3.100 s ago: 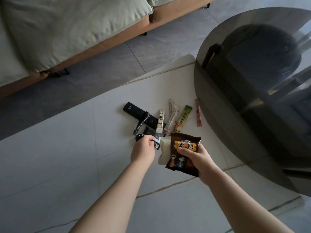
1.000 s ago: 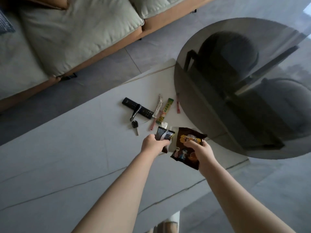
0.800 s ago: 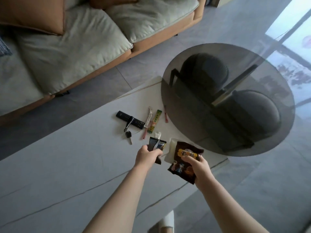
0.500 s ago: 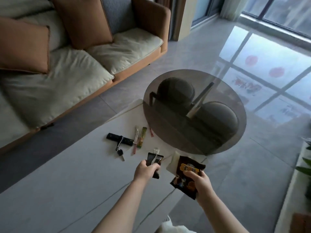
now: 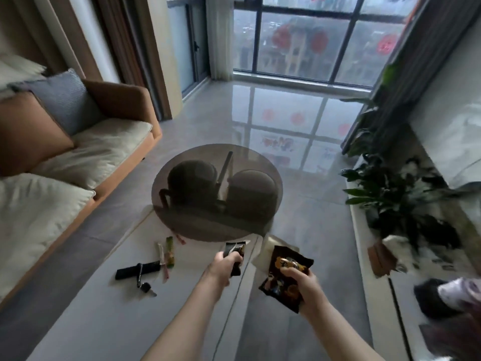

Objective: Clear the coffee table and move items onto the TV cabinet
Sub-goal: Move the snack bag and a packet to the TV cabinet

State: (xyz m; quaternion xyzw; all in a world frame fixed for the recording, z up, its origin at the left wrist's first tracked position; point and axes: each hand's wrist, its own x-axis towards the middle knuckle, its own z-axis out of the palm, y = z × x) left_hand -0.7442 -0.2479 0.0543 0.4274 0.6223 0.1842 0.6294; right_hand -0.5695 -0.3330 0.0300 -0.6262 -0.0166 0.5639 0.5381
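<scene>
My left hand (image 5: 224,267) grips a few small dark packets (image 5: 234,250) above the white coffee table (image 5: 91,321). My right hand (image 5: 302,285) holds a dark brown snack bag (image 5: 285,269), with a pale packet (image 5: 265,252) behind it, beyond the table's right edge. On the table lie a black remote (image 5: 130,270), a key on a black strap (image 5: 145,287) and a few thin snack sticks (image 5: 168,252). A low white cabinet top (image 5: 364,230) runs along the right wall.
A smoked round glass table (image 5: 217,191) overlaps the coffee table's far end. A tan sofa with cushions (image 5: 65,157) fills the left. Potted plants (image 5: 395,194) stand on the right by the cabinet. Glossy floor leads to a large window.
The view has swung up and to the right, from the tabletop to the room and window. Both hands kept their packets and have drifted right, the snack bag now past the table's edge.
</scene>
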